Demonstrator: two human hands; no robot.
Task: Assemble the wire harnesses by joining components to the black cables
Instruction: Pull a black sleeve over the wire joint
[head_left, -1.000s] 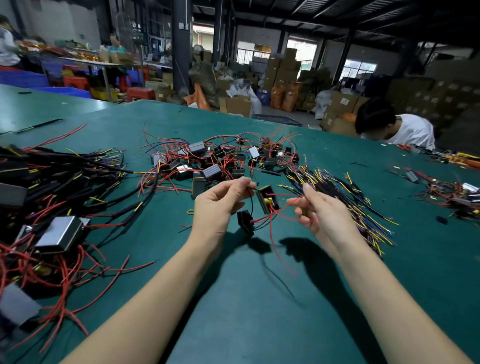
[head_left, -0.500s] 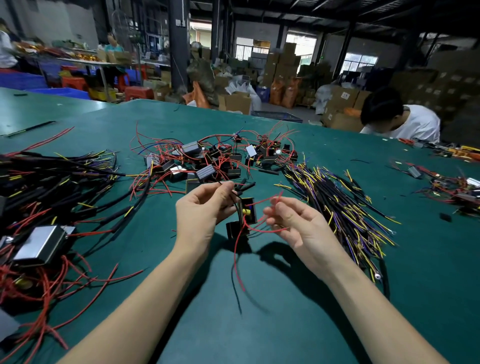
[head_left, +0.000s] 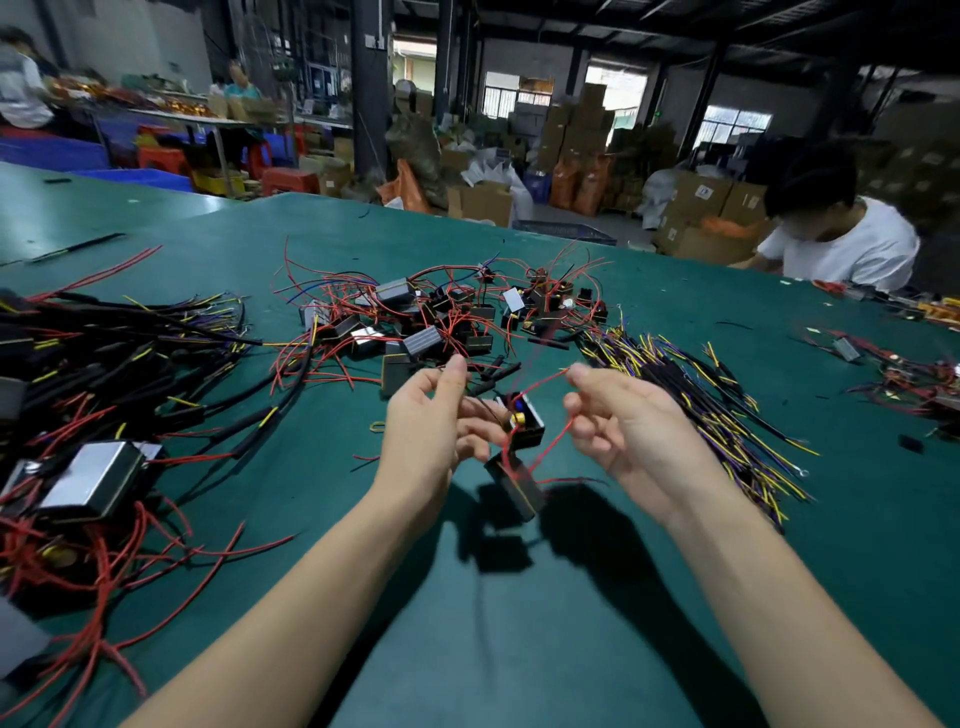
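Your left hand (head_left: 423, 423) pinches a black lead; your right (head_left: 631, 426) pinches the red wire (head_left: 540, 382) beside it; modules (head_left: 519, 457) dangle below; next, mate ends.

The left hand (head_left: 426, 431) is covering part of the small black box (head_left: 525, 426) between the hands, so how its fingers are touching the box is hiding from us. The lower black box (head_left: 514, 486) is looking blurry. The pile of black cables (head_left: 104, 358) at the left is running off the picture's edge. The far person in the white shirt (head_left: 847, 244) is looking fuzzy.
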